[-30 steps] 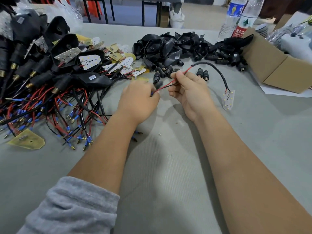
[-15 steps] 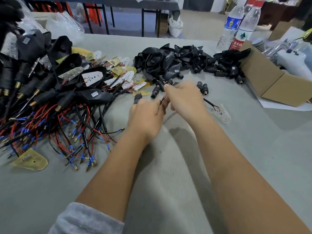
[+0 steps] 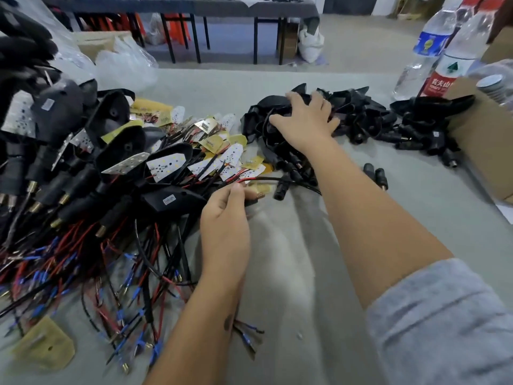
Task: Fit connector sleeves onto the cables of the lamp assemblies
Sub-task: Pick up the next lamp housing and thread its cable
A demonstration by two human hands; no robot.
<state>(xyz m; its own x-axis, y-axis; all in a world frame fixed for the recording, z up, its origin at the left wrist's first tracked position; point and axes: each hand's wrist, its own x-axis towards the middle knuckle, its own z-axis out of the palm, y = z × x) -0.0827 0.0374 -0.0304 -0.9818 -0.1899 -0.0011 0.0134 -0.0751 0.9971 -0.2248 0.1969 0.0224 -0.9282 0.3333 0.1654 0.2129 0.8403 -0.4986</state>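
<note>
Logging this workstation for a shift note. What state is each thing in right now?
Left hand: pinches a red-and-black cable with a black sleeve on it.
Right hand: fingers spread, resting on the pile of black housings.
Two loose sleeves: lying on the table.
Water bottles: upright.
Cardboard box: open.

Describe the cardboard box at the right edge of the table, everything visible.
The cardboard box is plain brown corrugated card, open-topped, cut off by the right frame edge. It sits on the grey table cover. Black lamp housings lie against its left side, one overhanging its rim. Round, pale, stacked items show inside.
</note>
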